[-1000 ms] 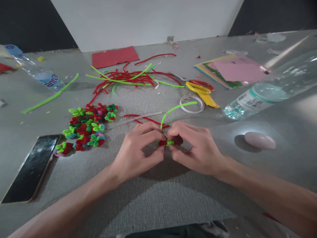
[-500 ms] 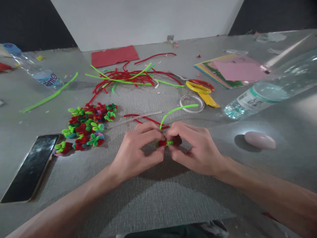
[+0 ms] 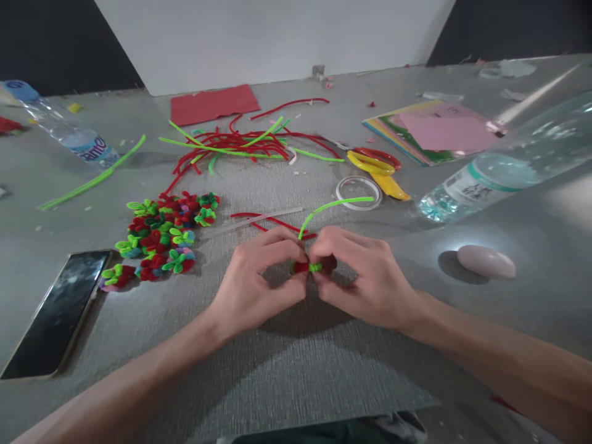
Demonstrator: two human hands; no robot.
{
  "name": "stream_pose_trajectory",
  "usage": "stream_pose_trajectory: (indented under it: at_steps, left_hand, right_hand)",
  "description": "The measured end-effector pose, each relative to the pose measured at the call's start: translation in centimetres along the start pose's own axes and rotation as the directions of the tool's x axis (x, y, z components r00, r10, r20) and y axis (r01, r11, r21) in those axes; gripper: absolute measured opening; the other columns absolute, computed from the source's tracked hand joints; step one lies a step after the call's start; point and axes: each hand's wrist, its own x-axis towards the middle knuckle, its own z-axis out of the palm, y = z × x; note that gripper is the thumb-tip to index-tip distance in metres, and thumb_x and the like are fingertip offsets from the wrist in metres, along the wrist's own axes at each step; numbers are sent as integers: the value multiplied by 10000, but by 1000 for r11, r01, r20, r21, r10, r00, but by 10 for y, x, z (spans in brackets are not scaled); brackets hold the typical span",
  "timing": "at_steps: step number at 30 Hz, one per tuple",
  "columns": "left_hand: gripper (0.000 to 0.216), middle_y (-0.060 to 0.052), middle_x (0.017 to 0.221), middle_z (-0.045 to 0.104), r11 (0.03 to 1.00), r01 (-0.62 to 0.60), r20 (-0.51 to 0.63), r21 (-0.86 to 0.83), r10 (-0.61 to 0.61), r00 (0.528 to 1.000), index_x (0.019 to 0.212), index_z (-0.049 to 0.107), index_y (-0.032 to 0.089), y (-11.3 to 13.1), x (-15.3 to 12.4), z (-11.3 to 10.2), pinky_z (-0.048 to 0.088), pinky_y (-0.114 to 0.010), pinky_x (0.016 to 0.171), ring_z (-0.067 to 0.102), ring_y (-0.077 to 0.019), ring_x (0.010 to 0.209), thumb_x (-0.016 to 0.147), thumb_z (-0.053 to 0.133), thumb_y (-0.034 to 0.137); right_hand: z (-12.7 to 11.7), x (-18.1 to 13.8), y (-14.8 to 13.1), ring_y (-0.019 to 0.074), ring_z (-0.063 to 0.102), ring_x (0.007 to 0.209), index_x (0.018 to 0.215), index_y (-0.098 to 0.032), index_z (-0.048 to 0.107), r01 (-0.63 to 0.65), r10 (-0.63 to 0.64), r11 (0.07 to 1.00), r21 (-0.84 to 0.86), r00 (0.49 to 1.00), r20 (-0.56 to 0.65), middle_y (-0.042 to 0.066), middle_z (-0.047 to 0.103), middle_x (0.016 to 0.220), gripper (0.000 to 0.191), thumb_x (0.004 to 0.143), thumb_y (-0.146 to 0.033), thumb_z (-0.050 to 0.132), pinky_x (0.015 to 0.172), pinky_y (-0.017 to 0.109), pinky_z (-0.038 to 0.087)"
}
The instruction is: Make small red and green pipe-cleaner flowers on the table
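Between my two hands is a small red and green pipe-cleaner piece (image 3: 315, 267), partly hidden by my fingers. My left hand (image 3: 263, 277) pinches its left end between thumb and forefinger. From the right, my right hand (image 3: 358, 274) pinches the same piece, fingertips almost meeting the left ones. A bright green pipe cleaner (image 3: 319, 212) rises from the fingers and curves off to the right. Just beyond my hands lie a pale strip (image 3: 268, 217) and short red pipe cleaners (image 3: 282, 223).
Finished pipe-cleaner pieces (image 3: 157, 237) cluster at left beside a phone (image 3: 58, 314). Behind are a pile of red and green pipe cleaners (image 3: 240, 145), scissors (image 3: 377, 169) and a tape roll (image 3: 340, 194). Bottles (image 3: 485, 179) lie at both sides; a pinkish oval object (image 3: 485, 261) sits at right.
Both hands stay nearly in place with their pinch on the piece. The right fingertips have shifted slightly left, and the green pipe cleaner's free end has moved slightly right.
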Motion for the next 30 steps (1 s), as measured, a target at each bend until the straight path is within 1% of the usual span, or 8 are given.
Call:
stream_pose_trajectory:
  at_steps: [9, 14, 21, 30]
  left_hand:
    - [161, -14, 895, 710, 998, 20, 28, -57, -18, 999, 784, 679, 181, -1, 1, -2, 506, -279, 782, 661, -144, 834, 778, 605, 39]
    - [208, -5, 865, 674, 997, 20, 33, -73, -18, 999, 767, 674, 180, -1, 0, -3, 500, -273, 782, 641, -137, 827, 727, 552, 17]
    - [137, -23, 873, 678, 994, 30, 40, -109, -26, 999, 856, 689, 187, -5, 0, -2, 509, -328, 821, 650, -178, 877, 806, 612, 86]
    - [127, -16, 854, 654, 995, 29, 45, -98, -24, 999, 804, 665, 171, -3, -1, -3, 496, -312, 802, 643, -165, 859, 798, 604, 60]
  right_hand:
    - [0, 0, 1, 123, 510, 728, 905, -222, 539, 4, -4, 1000, -25, 1000, 7, -21, 539, 835, 216, 815, -33, 589, 658, 257, 420]
    - [1, 1, 1, 127, 519, 736, 912, -221, 545, 25, -25, 999, -26, 1000, 2, -16, 549, 840, 209, 824, -40, 604, 662, 258, 428]
    - [-1, 0, 0, 120, 536, 709, 917, -227, 542, -12, 12, 1000, -9, 1000, -1, -21, 585, 827, 198, 841, -54, 604, 643, 248, 445]
    - [-1, 0, -1, 111, 529, 717, 905, -215, 542, -14, 14, 1000, 9, 1000, -1, -22, 578, 828, 206, 831, -36, 612, 651, 238, 443]
